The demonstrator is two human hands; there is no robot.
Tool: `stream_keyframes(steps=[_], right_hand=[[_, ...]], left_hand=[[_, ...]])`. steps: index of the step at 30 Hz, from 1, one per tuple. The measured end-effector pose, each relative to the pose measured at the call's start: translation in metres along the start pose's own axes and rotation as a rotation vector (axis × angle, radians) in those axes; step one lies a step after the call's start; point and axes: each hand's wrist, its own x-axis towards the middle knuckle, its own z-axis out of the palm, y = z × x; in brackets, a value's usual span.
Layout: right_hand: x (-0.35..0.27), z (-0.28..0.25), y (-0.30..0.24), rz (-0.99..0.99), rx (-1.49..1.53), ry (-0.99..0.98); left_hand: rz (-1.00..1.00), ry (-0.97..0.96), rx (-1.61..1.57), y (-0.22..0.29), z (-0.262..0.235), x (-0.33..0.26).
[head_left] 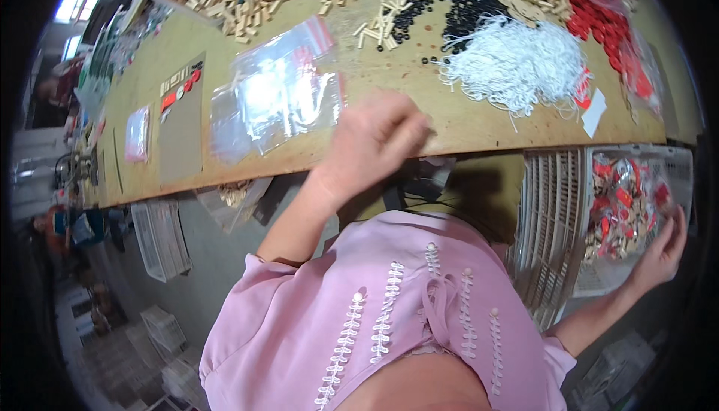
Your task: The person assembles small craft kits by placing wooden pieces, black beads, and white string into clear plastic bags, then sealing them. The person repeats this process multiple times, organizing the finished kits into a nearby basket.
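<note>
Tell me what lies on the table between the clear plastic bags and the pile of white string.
In the head view, the left hand rests between the clear plastic bags and the white string pile, on bare table.

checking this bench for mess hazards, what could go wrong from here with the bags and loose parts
1. The clear plastic bags lie close to the table's front edge, beside the left hand; a sweep of that hand could push them off.
2. The right hand reaches sideways to the filled bag in the white crate; a loose grip might spill its pieces.
3. The white cord pile touches the black rings, so they may tangle.
</note>
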Motion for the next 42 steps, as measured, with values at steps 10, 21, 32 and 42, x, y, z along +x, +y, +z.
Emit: stream_keyframes(steps=[10, 21, 32, 42], right_hand=[[-0.048, 0.127, -0.161, -0.082, 0.649, -0.494], [-0.090, 0.199, -0.296, 0.041, 1.069, -1.300], [-0.096, 0.208, -0.322, 0.202, 1.107, -1.456], [-0.084, 0.216, -0.323, 0.337, 1.212, -1.615]], left_hand=[[-0.410, 0.262, 0.488, -0.075, -0.062, -0.050], [-0.382, 0.262, 0.514, -0.066, -0.059, -0.049], [-0.157, 0.487, 0.393, -0.069, -0.066, -0.060], [0.103, 0.269, 0.455, -0.047, -0.063, -0.044]])
